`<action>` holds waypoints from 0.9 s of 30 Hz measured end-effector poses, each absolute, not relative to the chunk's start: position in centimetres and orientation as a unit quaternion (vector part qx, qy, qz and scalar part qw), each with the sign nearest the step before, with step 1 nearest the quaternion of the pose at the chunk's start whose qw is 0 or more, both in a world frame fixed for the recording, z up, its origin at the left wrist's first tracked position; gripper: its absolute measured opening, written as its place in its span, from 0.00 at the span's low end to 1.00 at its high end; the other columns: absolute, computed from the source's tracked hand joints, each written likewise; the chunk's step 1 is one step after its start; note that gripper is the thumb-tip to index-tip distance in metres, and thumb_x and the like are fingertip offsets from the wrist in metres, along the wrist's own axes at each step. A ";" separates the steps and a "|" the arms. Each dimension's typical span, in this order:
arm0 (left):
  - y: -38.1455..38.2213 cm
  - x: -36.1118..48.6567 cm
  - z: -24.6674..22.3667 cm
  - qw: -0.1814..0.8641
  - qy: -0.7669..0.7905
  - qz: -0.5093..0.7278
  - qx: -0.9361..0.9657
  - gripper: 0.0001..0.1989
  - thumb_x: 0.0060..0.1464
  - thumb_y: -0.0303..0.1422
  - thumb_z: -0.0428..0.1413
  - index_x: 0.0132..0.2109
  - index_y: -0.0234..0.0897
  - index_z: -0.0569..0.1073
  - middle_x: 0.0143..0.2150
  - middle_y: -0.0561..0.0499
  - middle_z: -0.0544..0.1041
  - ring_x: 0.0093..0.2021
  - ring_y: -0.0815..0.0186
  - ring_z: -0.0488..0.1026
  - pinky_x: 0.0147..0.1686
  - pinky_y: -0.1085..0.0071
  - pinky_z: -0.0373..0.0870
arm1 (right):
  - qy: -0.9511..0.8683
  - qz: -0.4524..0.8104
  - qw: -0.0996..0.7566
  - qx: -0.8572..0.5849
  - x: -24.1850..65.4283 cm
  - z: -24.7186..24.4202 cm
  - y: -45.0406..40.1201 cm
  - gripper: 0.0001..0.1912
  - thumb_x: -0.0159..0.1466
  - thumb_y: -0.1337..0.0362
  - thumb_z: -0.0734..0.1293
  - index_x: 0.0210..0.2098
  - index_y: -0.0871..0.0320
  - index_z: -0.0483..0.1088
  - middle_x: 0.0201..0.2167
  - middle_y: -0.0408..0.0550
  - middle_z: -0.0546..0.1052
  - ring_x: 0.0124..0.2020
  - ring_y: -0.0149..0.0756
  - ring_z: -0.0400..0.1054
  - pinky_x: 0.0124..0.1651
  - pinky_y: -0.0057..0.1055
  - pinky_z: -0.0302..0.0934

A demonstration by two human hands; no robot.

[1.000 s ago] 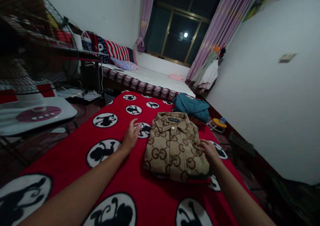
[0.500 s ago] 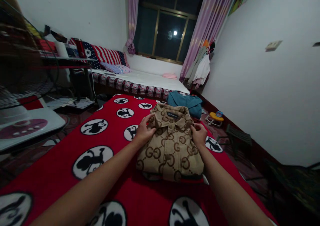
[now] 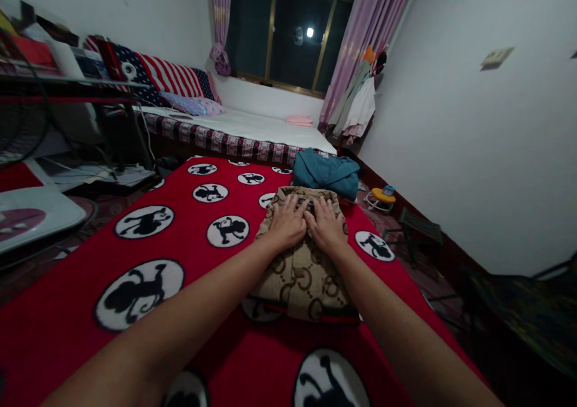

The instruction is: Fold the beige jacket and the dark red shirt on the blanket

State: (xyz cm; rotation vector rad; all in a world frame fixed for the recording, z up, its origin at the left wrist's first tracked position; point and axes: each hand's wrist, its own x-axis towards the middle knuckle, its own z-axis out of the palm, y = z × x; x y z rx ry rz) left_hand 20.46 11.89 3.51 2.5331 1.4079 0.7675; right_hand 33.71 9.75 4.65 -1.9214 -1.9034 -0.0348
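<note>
A folded tan shirt point(image 3: 300, 281) with a brown letter pattern lies on the red blanket point(image 3: 216, 347), its collar on the far side. My left hand point(image 3: 288, 222) rests flat on the shirt near the collar, fingers stretched forward. Beside it, my right hand point(image 3: 325, 223) presses on the same part with its fingers spread. The two thumbs come close together over the front placket. Most of the collar and its dark label is covered by my fingers. Just beyond the shirt sits a folded teal garment point(image 3: 327, 174).
A bed with a white sheet point(image 3: 252, 121) stands under the window. On the left are a cluttered desk point(image 3: 112, 84) and a white fan base point(image 3: 40, 217). To the right stand a small yellow stool point(image 3: 383, 196) and a dark folding stool point(image 3: 421, 226).
Both hands have moved inward from the shirt's collar sides onto its top and now lie flat. The fingers have opened out from their pinch at the edges. The view has shifted slightly.
</note>
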 end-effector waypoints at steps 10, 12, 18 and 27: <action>16.2 21.6 -0.7 0.123 0.452 0.249 0.848 0.23 0.62 0.37 0.46 0.63 0.45 0.65 0.70 0.45 0.53 0.70 0.52 0.46 0.64 0.41 0.34 | -0.654 -0.028 0.190 -0.731 35.9 -0.5 13.0 0.30 0.70 0.48 0.47 0.66 0.52 0.53 0.70 0.49 0.48 0.71 0.43 0.35 0.65 0.63 0.31; 16.1 21.4 -0.7 0.114 0.435 0.257 0.855 0.23 0.63 0.39 0.46 0.63 0.45 0.64 0.71 0.45 0.52 0.70 0.54 0.46 0.65 0.42 0.34 | -0.658 -0.044 0.210 -0.722 35.9 -0.6 12.6 0.28 0.70 0.50 0.47 0.65 0.52 0.55 0.70 0.48 0.50 0.70 0.41 0.36 0.65 0.61 0.32; 13.8 19.4 -0.6 0.152 0.399 0.209 0.880 0.30 0.64 0.44 0.46 0.69 0.42 0.52 0.73 0.43 0.40 0.71 0.52 0.33 0.65 0.45 0.35 | -0.681 -0.050 0.196 -0.704 36.2 -0.8 10.9 0.27 0.70 0.55 0.52 0.67 0.53 0.52 0.71 0.47 0.46 0.71 0.41 0.34 0.66 0.57 0.34; 2.2 8.4 -1.2 0.136 0.316 0.250 0.905 0.29 0.63 0.38 0.49 0.69 0.45 0.52 0.73 0.43 0.39 0.71 0.51 0.41 0.65 0.50 0.49 | -0.672 0.219 0.357 -0.611 40.1 0.3 0.0 0.23 0.64 0.51 0.59 0.53 0.56 0.70 0.58 0.54 0.70 0.60 0.44 0.61 0.60 0.42 0.57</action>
